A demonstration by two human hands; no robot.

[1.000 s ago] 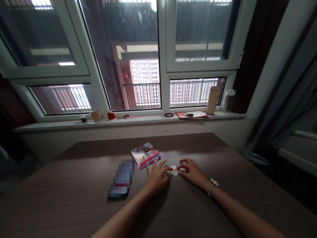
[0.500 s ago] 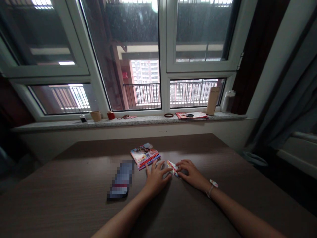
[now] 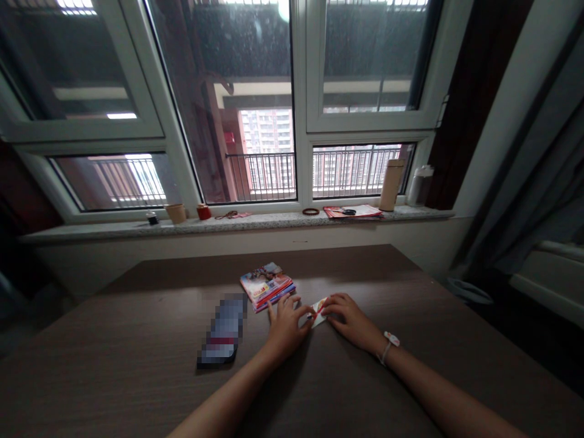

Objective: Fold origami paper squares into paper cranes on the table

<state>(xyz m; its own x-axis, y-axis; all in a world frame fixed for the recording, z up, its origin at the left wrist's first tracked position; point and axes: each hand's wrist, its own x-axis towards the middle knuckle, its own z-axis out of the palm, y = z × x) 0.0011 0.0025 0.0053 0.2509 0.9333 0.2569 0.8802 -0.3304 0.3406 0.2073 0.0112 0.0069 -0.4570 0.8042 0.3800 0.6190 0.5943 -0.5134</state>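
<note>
A small folded piece of paper (image 3: pixel 319 312), white with red and yellow print, lies between my hands on the brown table. My left hand (image 3: pixel 286 322) has its thumb and index finger at the paper's left edge, the other fingers spread toward the stack of printed papers (image 3: pixel 267 287). On the right edge of the paper, my right hand (image 3: pixel 350 319) holds it with bent fingertips, which hide part of it. A bracelet (image 3: pixel 387 347) is round my right wrist. Left of my left hand lies a pixel-blurred flat object (image 3: pixel 222 331), shaped like a phone.
The table (image 3: pixel 137 340) ends at a granite windowsill (image 3: pixel 264 222). Along the sill stand a tan cup (image 3: pixel 176 213), a red spool-like item (image 3: pixel 203 212), a dark ring (image 3: pixel 311 212), red-edged papers with scissors (image 3: pixel 349 212), a tan flask (image 3: pixel 391 185) and a clear bottle (image 3: pixel 420 185).
The folded paper has turned between my fingers and shows more of its white side. My left fingertips have drawn back slightly to the left; my arms have barely moved.
</note>
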